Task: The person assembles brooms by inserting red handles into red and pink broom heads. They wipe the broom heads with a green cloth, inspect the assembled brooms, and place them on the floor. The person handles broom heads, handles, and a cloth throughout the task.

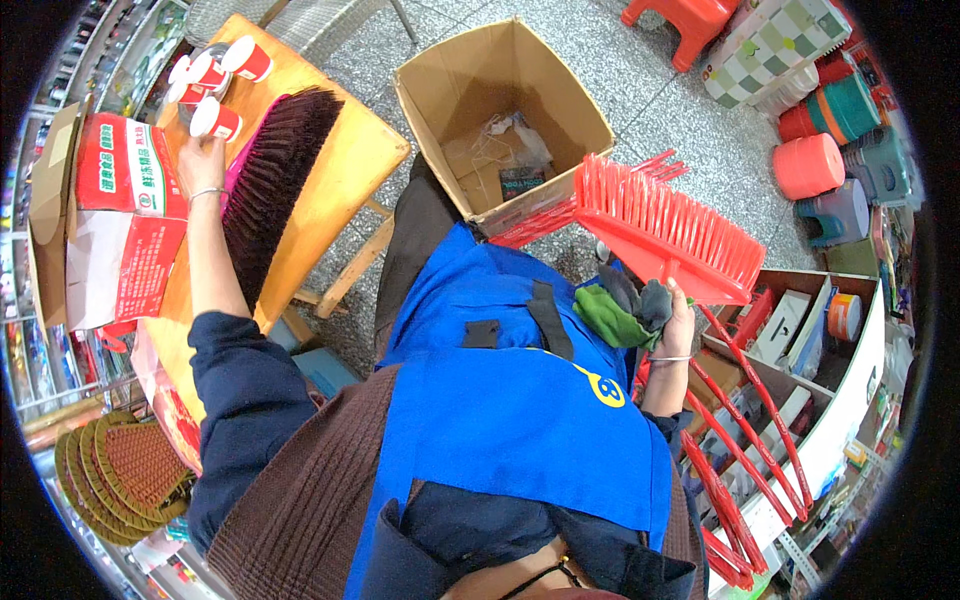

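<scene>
At the left, my left hand [203, 165] has its fingers closed at a red and white paper cup [216, 120] over the wooden table. Several more paper cups [247, 59] stand just beyond it. Beside my left forearm lies a dark bristled brush head [285, 165] with a pink edge. On the right, my right hand [677, 328] grips a bunched green and grey cloth [622, 312] in front of my blue apron [520, 420]. A red broom head [668, 230] is right behind that hand, its bristles pointing away from me.
An open cardboard box [505, 110] with some plastic inside stands on the speckled floor ahead. A red and white carton [125, 215] sits on the wooden table [340, 190]. Red broom handles [750, 400] lean beside a white shelf unit [850, 370]. Plastic stools [808, 165] are at the far right.
</scene>
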`<state>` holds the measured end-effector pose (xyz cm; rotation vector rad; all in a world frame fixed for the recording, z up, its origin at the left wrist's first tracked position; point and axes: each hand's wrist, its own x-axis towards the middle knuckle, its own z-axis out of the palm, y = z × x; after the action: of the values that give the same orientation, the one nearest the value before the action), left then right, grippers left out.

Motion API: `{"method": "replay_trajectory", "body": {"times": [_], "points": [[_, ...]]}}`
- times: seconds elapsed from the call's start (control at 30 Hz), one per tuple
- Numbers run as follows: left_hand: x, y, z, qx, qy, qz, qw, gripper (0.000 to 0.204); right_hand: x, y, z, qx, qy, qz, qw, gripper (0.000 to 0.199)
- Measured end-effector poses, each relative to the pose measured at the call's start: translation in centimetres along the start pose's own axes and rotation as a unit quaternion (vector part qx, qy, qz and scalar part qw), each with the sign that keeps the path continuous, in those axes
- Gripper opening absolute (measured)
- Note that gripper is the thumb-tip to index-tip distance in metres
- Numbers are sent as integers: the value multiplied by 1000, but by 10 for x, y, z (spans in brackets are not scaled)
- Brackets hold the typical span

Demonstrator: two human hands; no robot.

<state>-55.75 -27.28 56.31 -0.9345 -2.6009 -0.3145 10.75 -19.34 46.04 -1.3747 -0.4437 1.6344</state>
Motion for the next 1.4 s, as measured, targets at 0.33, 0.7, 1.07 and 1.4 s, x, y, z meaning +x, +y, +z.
{"method": "replay_trajectory", "body": {"times": [0.33,0.7,1.07,1.4], "points": [[-233,283,40,-351,-318,288,832,39,-4,-12,-16,30,14,-8,999,17],[-308,307,189,-175,-300,310,885,17,-11,-32,-35,-7,130,-12,991,24],[-226,330,238,-179,-238,287,911,9,21,-41,4,-6,67,27,997,24],[-223,342,185,-406,-263,134,865,42,33,-33,45,-39,39,-1,998,20]]}}
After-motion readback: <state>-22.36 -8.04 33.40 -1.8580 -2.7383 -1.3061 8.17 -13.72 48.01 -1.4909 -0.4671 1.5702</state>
